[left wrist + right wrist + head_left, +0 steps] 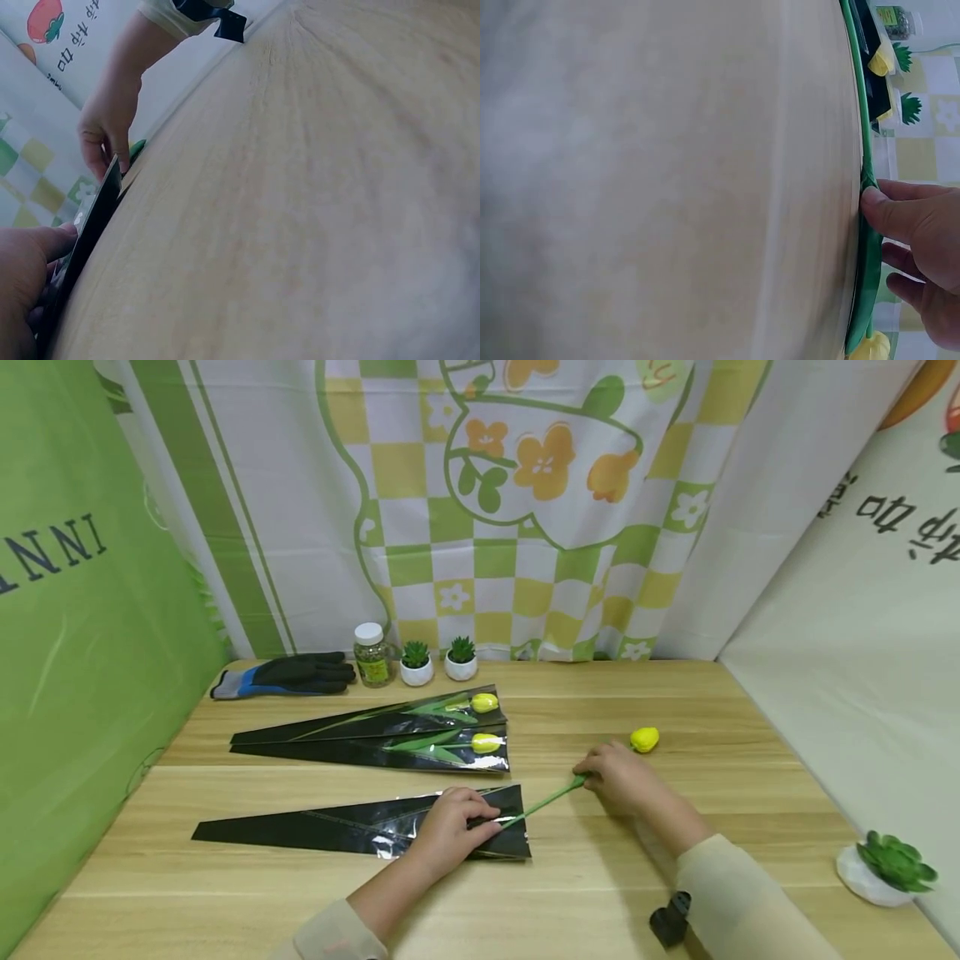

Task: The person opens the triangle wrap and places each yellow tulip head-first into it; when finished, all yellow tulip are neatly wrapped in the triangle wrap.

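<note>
My right hand (618,777) pinches the green stem (547,802) of a yellow artificial tulip (644,739) near its leaves, between thumb and forefinger. The bloom lies beyond that hand, and the stem's lower end reaches the wide mouth of a black, clear-fronted flower sleeve (337,827). At that mouth my left hand (453,827) holds the sleeve, its thumb on one face in the left wrist view. In the right wrist view the long green leaf (866,277) runs under my thumb. How far the stem is inside the sleeve is hard to tell.
Two similar sleeves, each with a yellow tulip (485,702), lie behind. Along the back edge are a black-and-blue glove (292,675), a lidded jar (372,656) and two small potted succulents (417,664). Another succulent (885,868) stands at the right edge.
</note>
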`<state>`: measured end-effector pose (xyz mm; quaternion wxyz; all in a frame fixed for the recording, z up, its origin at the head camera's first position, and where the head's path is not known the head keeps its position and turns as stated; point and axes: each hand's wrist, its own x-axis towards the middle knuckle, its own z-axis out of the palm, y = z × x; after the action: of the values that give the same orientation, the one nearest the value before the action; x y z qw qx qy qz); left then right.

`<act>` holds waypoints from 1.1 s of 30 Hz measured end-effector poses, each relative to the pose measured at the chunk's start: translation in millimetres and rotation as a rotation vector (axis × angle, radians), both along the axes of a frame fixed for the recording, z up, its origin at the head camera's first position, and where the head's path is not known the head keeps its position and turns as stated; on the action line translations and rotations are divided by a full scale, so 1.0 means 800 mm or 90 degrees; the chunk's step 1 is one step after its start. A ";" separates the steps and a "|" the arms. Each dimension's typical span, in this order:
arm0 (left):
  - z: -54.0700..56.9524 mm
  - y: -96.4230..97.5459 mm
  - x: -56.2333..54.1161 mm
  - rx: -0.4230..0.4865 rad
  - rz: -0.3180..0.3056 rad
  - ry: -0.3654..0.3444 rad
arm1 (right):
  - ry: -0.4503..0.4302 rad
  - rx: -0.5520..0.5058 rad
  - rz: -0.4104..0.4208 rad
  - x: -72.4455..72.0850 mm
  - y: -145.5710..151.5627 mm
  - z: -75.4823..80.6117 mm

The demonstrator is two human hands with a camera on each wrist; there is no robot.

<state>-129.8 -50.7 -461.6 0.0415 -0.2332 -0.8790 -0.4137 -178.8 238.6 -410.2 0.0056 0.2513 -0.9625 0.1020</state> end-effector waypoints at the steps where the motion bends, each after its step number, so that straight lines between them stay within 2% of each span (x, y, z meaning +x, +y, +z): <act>1: 0.001 0.000 0.000 0.002 0.001 -0.001 | 0.000 0.000 0.003 0.001 0.001 0.000; 7: 0.003 0.000 0.002 0.008 0.007 0.002 | 0.026 -0.004 0.033 0.009 0.006 -0.002; 15: 0.003 -0.001 0.002 -0.011 0.014 0.053 | 0.025 -0.015 0.060 0.022 0.000 -0.005; 25: 0.002 -0.001 0.000 -0.017 0.020 0.069 | 0.027 -0.031 0.069 0.034 -0.028 -0.008; 33: 0.001 -0.001 0.000 -0.019 0.020 0.069 | -0.009 -0.051 0.049 0.037 -0.038 -0.010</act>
<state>-129.9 -51.5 -460.8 0.0920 -0.2424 -0.8850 -0.3868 -148.9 208.1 -418.4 0.0047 0.2872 -0.9472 0.1424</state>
